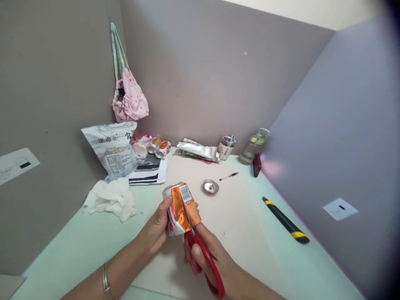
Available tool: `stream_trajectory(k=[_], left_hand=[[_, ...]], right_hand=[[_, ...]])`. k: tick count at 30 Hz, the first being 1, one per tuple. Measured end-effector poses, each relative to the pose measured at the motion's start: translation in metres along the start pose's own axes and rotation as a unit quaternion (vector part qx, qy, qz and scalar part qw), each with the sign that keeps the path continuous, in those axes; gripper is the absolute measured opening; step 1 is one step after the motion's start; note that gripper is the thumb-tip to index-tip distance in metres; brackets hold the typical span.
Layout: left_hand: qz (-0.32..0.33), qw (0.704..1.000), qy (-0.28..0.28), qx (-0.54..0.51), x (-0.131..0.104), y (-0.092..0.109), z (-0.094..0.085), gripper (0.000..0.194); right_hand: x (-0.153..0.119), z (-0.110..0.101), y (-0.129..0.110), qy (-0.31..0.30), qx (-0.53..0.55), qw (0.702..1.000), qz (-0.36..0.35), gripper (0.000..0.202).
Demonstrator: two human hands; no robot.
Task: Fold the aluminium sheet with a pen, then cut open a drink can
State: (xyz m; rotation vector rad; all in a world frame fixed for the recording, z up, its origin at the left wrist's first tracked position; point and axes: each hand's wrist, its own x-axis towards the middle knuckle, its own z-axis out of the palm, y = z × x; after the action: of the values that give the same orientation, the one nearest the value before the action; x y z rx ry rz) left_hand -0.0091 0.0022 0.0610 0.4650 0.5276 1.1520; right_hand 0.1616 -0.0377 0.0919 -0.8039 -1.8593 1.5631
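Note:
My left hand (160, 223) is closed around an orange and white drink can (177, 208), tilted above the board. Red-handled scissors (210, 260) are in my right hand (208, 246), its fingers wrapped about the handles. One blade lies along the can's orange side below the barcode, where the thin metal is cut and bent; the other blade is hidden. Beyond the can, a cut-off can top (210, 187) with its tab lies on the beige board (243, 225). A pen (229, 176) rests just past it.
Crumpled white tissue (111, 198) and a standing pouch (112, 150) are at left, near two cans (162, 149). Along the back stand silver packets (198, 150), a pen cup (226, 148) and a green bottle (253, 146). A black and yellow utility knife (286, 221) lies at right.

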Motion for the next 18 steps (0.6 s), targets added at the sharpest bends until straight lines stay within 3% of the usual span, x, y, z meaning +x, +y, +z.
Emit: stream_trajectory(k=[8, 18], left_hand=[[0.001, 1.0, 0.0, -0.006, 0.0006, -0.0003, -0.0007, 0.055], [0.014, 1.0, -0.002, -0.005, 0.0024, -0.0007, -0.0028, 0.05]], right_hand=[[-0.0003, 0.0016, 0.0022, 0.009, 0.013, 1.0, -0.007, 0.057], [0.0014, 0.0092, 0.0079, 0.045, 0.062, 0.997, 0.0, 0.07]])
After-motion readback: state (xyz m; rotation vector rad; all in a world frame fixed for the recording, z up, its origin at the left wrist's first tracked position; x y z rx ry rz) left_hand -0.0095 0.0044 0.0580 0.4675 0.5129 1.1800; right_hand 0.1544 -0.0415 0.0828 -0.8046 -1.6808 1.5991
